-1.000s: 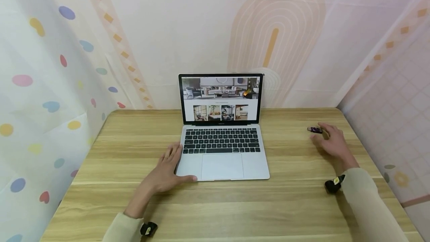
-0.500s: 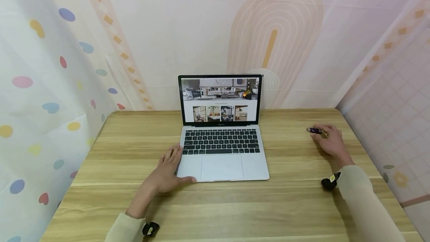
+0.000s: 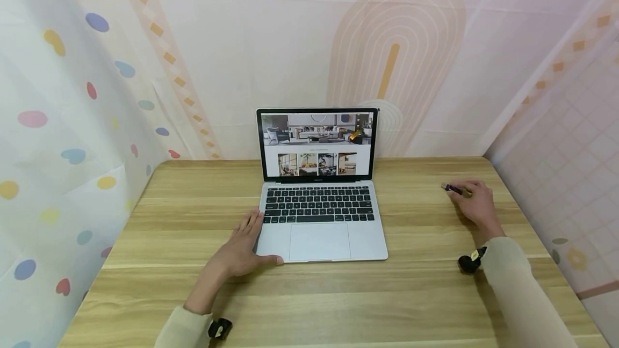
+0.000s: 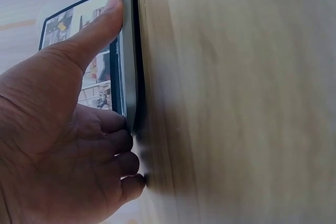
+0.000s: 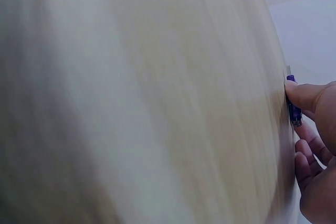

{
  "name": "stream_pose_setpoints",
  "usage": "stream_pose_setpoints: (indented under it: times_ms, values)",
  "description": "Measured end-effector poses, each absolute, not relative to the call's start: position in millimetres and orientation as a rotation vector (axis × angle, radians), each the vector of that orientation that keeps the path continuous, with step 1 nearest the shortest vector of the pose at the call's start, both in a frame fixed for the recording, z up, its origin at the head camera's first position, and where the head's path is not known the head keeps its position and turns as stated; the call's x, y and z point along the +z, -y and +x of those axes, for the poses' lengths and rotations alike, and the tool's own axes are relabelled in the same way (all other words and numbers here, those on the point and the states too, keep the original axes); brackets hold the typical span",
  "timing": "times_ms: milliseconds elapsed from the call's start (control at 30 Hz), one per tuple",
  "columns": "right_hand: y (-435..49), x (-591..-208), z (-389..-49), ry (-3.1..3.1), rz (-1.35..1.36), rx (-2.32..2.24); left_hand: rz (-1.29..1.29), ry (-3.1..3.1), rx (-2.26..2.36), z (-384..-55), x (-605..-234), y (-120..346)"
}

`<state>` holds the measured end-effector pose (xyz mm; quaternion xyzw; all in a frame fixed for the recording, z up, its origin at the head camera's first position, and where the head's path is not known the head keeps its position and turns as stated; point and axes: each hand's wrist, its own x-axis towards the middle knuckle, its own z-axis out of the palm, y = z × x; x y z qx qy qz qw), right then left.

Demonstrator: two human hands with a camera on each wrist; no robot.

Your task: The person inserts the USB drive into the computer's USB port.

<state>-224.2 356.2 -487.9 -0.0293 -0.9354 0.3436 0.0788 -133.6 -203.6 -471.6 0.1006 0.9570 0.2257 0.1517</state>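
A silver laptop [image 3: 319, 240] stands unfolded on the wooden table, furniture pictures on its lit screen [image 3: 317, 144]. My left hand [image 3: 238, 251] rests at its front left corner, fingers along the left side and thumb on the front edge. The left wrist view shows this hand [image 4: 58, 124] close up, thumb and fingers spread apart at the laptop's edge [image 4: 128, 51]. At the table's right, my right hand [image 3: 476, 205] pinches a dark purple USB flash drive [image 3: 453, 189] between thumb and fingers, its metal plug pointing left. In the right wrist view, the drive [image 5: 293, 108] shows beneath the thumb.
The wooden table [image 3: 319, 305] extends around the laptop. Patterned cloth [image 3: 242, 58] hangs behind the table, with dotted cloth [image 3: 48, 176] on the left and a grid-patterned sheet [image 3: 580, 176] on the right.
My right fingers have closed on the USB flash drive, which has turned slightly, and the right forearm has shifted a little left. The left hand stays at the laptop's corner.
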Motion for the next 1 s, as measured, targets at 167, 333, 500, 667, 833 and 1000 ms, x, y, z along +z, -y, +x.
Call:
stream_pose_setpoints:
  times_ms: [167,333,500,667,833,1000]
  values:
    - [-356.7,-488.6,-224.0,2.796,-0.098,1.006,0.292,-2.735,0.658,-134.8,-472.4,202.5]
    - [-355.9,-488.9,-222.9,2.845,-0.133,1.023,0.29,-2.734,0.66,-134.0,-471.7,203.2]
    - [-355.6,-488.4,-221.7,2.854,-0.148,1.009,0.297,-2.739,0.665,-133.4,-472.4,204.1]
    - [-356.7,-487.3,-219.7,2.845,-0.155,1.01,0.308,-2.739,0.672,-135.3,-473.1,203.6]
    - [-355.7,-486.5,-219.1,2.855,-0.189,1.017,0.312,-2.741,0.672,-135.6,-473.2,203.5]
    - [-352.1,-485.3,-217.7,2.866,-0.219,1.041,0.297,-2.732,0.675,-134.1,-471.9,203.9]
